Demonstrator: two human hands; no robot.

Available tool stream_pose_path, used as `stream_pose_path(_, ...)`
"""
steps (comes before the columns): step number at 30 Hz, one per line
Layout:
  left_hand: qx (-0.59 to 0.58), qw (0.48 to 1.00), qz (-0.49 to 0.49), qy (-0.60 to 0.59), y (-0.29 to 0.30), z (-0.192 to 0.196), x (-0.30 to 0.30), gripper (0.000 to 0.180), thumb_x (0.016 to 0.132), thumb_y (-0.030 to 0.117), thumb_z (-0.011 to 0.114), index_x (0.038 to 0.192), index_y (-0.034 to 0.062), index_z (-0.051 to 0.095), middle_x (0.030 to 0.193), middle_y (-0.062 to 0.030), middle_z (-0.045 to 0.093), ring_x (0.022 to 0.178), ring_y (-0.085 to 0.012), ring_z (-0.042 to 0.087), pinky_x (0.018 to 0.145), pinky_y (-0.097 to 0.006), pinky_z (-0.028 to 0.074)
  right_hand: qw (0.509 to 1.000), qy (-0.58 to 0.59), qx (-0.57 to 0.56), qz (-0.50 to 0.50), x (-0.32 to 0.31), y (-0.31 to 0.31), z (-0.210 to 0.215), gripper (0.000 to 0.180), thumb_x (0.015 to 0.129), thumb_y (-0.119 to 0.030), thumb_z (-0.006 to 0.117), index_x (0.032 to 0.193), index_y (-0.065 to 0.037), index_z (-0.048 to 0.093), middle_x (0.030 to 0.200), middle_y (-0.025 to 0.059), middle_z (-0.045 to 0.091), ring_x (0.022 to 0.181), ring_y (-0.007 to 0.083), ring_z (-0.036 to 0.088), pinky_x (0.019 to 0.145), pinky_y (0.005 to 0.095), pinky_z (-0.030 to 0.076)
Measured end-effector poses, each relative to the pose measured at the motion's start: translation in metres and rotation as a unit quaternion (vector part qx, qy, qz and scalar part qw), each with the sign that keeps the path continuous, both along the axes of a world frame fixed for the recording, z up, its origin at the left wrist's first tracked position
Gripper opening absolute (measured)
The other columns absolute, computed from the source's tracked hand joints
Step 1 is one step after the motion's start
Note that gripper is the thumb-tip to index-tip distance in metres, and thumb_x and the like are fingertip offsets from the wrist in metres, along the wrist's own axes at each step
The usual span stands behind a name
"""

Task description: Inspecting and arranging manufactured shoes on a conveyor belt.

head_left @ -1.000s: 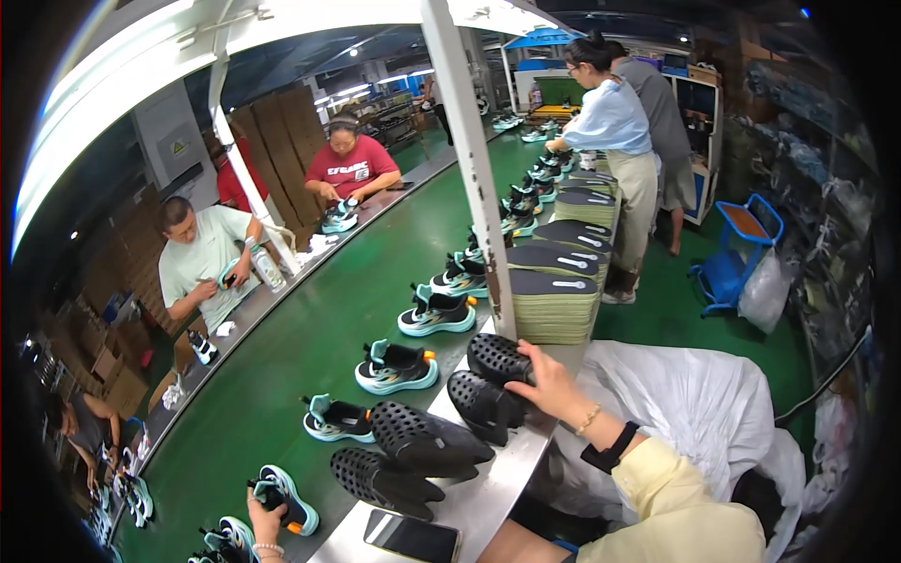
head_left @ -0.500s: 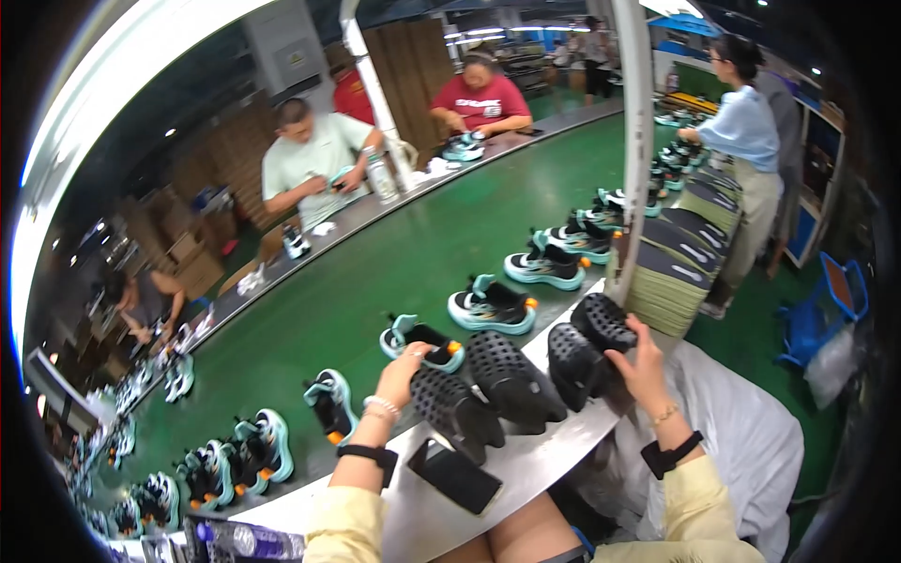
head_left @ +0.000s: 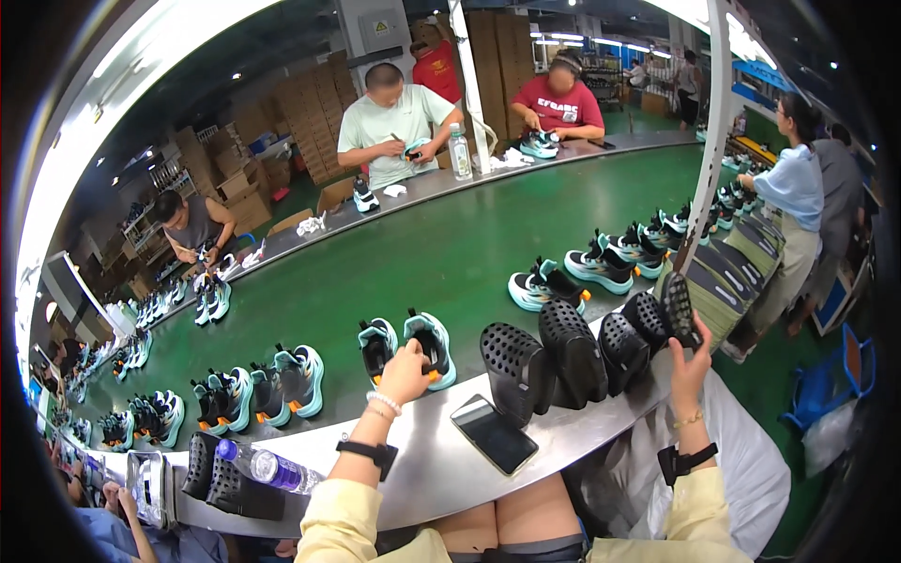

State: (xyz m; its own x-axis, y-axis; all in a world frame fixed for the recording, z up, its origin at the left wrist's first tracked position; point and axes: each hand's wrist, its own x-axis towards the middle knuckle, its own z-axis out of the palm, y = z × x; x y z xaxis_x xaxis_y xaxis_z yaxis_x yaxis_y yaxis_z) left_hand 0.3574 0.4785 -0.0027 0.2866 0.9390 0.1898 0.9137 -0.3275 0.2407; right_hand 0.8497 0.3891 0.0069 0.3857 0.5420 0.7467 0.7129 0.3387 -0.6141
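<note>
Left hand closed on heel of teal sneaker on green belt; likely light, firm sole, soft upper, so heel is good grip. Right hand pinching black perforated clog at table edge; rubbery, flexible, light.

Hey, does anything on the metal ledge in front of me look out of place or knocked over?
A water bottle lies on its side on the ledge, and a phone sits askew among the black clogs.
</note>
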Motion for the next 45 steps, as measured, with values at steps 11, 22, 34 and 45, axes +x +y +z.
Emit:
stream_pose_path(11, 0.013, 0.964, 0.071, -0.256, -0.038, -0.056, -0.035, 0.044, 0.080, 0.026, 0.077, 0.121, 0.0140, 0.064, 0.126, -0.0173, 0.052, 0.114, -0.0378, 0.056, 0.095, -0.042, 0.048, 0.953, 0.011, 0.022, 0.302, -0.240, -0.047, 0.156, 0.034, 0.088, -0.016, 0.072, 0.110, 0.001, 0.053, 0.084, 0.0167, 0.068, 0.072, 0.0256, 0.070, 0.067, 0.0315, 0.056)
stream_pose_path(22, 0.031, 0.927, 0.041, -0.373, -0.025, -0.070, -0.060, 0.042, 0.079, 0.016, 0.075, 0.118, 0.0107, 0.064, 0.134, -0.0189, 0.049, 0.117, -0.0392, 0.054, 0.098, -0.042, 0.046, 0.846, -0.322, -0.346, 0.247, -0.414, 0.098, 0.077, 0.034, 0.084, -0.029, 0.071, 0.088, 0.005, 0.068, 0.085, 0.0229, 0.069, 0.082, 0.0387, 0.069, 0.075, 0.0429, 0.056)
stream_pose_path(34, -0.001, 0.924, 0.095, -0.371, -0.031, -0.071, -0.065, 0.037, 0.081, 0.024, 0.075, 0.114, 0.0109, 0.066, 0.135, -0.0151, 0.049, 0.111, -0.0362, 0.059, 0.093, -0.042, 0.049, 0.822, -0.493, -0.264, 0.108, -0.451, 0.132, -0.004, 0.028, 0.080, -0.036, 0.073, 0.077, -0.009, 0.072, 0.078, 0.0096, 0.070, 0.074, 0.0258, 0.071, 0.066, 0.0355, 0.056)
stream_pose_path(45, 0.007, 0.918, 0.109, -0.381, -0.033, -0.081, -0.076, 0.039, 0.080, 0.014, 0.072, 0.118, 0.0092, 0.066, 0.132, -0.0131, 0.055, 0.110, -0.0352, 0.060, 0.093, -0.041, 0.049, 0.849, -0.321, -0.412, 0.077, -0.492, 0.158, -0.044, 0.015, 0.078, -0.010, 0.067, 0.090, -0.003, 0.072, 0.095, 0.0197, 0.071, 0.091, 0.0343, 0.071, 0.079, 0.0411, 0.058)
